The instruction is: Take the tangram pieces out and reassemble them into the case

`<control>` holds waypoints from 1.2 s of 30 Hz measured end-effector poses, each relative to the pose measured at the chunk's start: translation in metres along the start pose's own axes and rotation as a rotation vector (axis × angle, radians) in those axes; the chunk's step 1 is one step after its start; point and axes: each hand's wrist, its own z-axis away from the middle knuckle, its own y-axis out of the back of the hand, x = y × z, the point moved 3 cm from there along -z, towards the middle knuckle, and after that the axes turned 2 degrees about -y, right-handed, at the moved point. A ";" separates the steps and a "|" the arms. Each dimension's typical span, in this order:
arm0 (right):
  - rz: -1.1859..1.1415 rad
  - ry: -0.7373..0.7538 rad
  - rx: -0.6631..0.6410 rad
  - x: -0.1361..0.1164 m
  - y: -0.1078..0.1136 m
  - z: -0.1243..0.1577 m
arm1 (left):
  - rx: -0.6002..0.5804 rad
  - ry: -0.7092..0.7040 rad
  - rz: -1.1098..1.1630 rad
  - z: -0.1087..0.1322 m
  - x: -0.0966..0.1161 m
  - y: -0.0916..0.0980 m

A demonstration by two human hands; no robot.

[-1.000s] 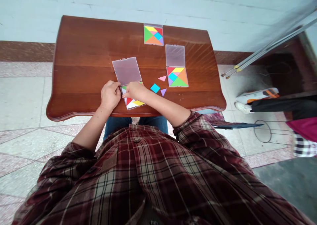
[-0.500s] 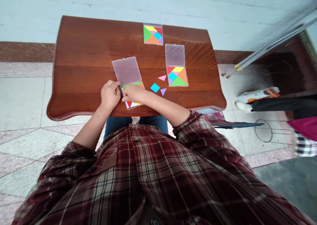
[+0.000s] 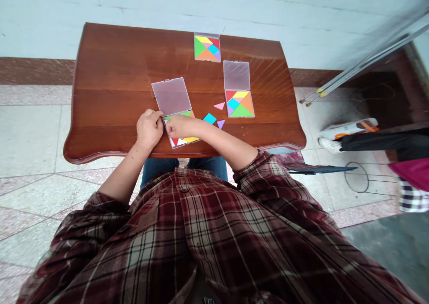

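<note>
An open tangram case with a clear lid (image 3: 171,96) lies near the table's front edge. My left hand (image 3: 149,127) is closed at its left side, fingertips on the edge by the hinge. Over the tray, my right hand (image 3: 182,127) is curled with fingers pointing down; anything in them is hidden. Around that hand show a green piece (image 3: 177,116), a red piece (image 3: 174,141) and a yellow piece (image 3: 191,139) in the tray, with white bottom beside them. Loose on the right lie a pink triangle (image 3: 219,106), a blue square (image 3: 210,117) and a purple triangle (image 3: 220,123).
Another open case holds a filled tangram (image 3: 240,104) at the right of the wooden table (image 3: 127,67). A further filled tangram (image 3: 207,47) sits at the back edge. Crutches (image 3: 321,92) and a person's leg (image 3: 368,139) are off to the right.
My right hand has shifted slightly right over the tray, and more of the yellow piece shows. Its forearm now covers part of the blue square. My left hand stays put.
</note>
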 end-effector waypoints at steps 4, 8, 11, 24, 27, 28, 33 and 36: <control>-0.091 -0.015 0.002 0.007 0.003 -0.002 | 0.005 0.003 0.007 0.000 0.000 0.000; -0.194 -0.061 0.073 0.015 0.006 -0.005 | 0.009 0.001 0.010 0.000 0.000 0.000; -0.256 -0.113 0.085 0.019 0.008 -0.003 | 0.009 0.000 0.008 0.000 -0.001 0.000; -0.452 -0.252 0.318 0.038 0.018 0.004 | 0.002 -0.017 0.000 0.001 -0.005 -0.002; -0.492 -0.296 0.322 0.038 0.012 0.005 | 0.010 -0.018 0.011 0.001 -0.005 -0.002; -0.510 -0.311 0.314 0.037 0.010 0.005 | 0.013 -0.016 0.012 0.001 -0.005 -0.002; -0.531 -0.363 0.309 0.030 0.004 0.006 | 0.014 -0.007 0.016 0.000 -0.003 -0.001; -0.485 -0.374 0.315 0.028 0.005 0.009 | 0.006 0.003 0.022 0.000 -0.002 -0.001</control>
